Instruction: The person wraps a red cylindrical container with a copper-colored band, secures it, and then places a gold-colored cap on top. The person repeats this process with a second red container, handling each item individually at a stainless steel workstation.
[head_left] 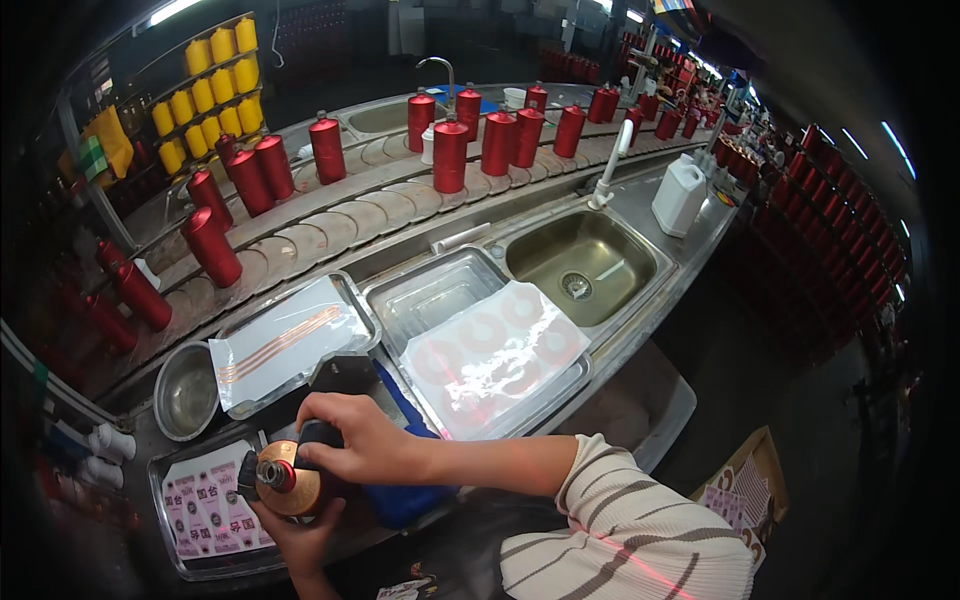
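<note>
A bottle (294, 497) with a gold shoulder and an open neck stands tilted toward me at the lower left. My left hand (303, 540) grips it from the near side, its fingers partly hidden by the bottle. From above and to the right, my right hand (362, 440) reaches over, fingers closed on a small black object (320, 434) against the bottle's side. What that object is, I cannot make out. Beside the bottle on the left lies a metal tray (190, 572) with sheets of pink printed labels (205, 505). A blue cloth (405, 500) lies under my right forearm.
Behind are trays with a sheet of orange strips (285, 345) and a sheet of ring-shaped labels (490, 350), a round metal bowl (187, 392) and a sink (585, 260). Red bottles (450, 158) stand along a plated conveyor (320, 228). A white jug (680, 197) stands right.
</note>
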